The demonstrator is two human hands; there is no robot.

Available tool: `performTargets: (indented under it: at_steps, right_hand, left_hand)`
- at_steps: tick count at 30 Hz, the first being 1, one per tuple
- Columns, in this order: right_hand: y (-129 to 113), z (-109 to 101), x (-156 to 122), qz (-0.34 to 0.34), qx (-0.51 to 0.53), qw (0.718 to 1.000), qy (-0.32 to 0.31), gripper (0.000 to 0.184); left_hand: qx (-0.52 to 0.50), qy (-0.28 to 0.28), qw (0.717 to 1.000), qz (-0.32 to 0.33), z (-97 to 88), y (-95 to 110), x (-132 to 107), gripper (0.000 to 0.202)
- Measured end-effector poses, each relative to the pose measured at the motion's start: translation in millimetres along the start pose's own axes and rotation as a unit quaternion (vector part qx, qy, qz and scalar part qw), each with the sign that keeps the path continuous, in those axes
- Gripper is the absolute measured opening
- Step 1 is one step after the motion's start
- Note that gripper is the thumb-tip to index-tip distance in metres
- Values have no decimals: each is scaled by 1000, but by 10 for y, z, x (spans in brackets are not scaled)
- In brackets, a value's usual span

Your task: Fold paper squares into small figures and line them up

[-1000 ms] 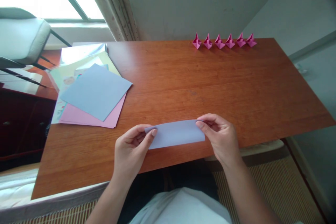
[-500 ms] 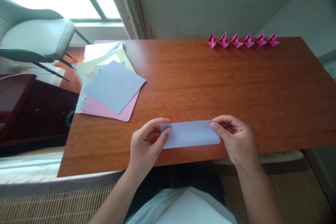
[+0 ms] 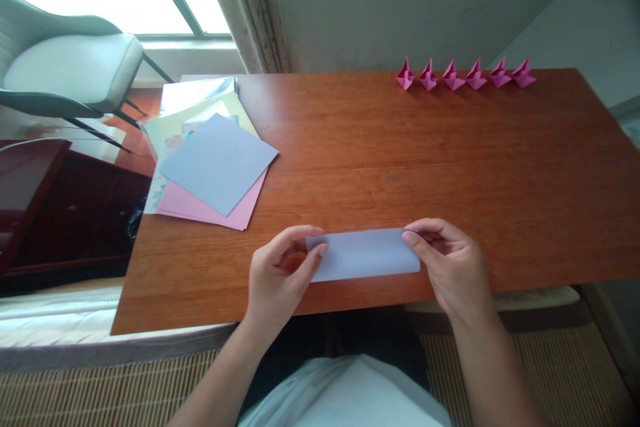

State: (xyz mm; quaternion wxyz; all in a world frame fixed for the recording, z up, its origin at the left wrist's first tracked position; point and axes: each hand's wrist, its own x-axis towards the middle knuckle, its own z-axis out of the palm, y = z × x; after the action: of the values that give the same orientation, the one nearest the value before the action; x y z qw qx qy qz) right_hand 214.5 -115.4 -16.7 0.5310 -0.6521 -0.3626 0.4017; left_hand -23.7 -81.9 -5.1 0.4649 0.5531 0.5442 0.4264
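Note:
A pale blue-lilac sheet of paper (image 3: 367, 256), doubled over into a long rectangle, is held near the front edge of the wooden table. My left hand (image 3: 280, 273) pinches its left end between thumb and fingers. At the opposite end, my right hand (image 3: 453, 267) grips the upper right corner the same way. The far long edge of the paper runs between the two pinches. Whether its near edge touches the tabletop I cannot tell.
On the left of the table (image 3: 340, 180), a blue-grey square sheet (image 3: 220, 160) lies over pink paper (image 3: 200, 203) and a plastic packet (image 3: 200, 97). Several folded pink paper figures (image 3: 453, 77) line the back edge. A grey chair (image 3: 75, 67) stands by the window.
Both hands keep their pinch on the folded paper, which has hardly moved. The whole view has shifted very slightly.

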Motion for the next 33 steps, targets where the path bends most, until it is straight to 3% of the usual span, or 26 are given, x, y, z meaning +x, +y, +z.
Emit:
performTargets:
  at_steps: [17, 33]
  right_hand:
    - [6, -7, -1, -12, 10, 1000, -9, 10]
    - [-72, -16, -13, -41, -47, 997, -34, 7]
  left_hand:
    - [-8, -7, 1000, 4, -11, -53, -1, 16]
    - [27, 6, 999, 22, -116, -24, 69, 15]
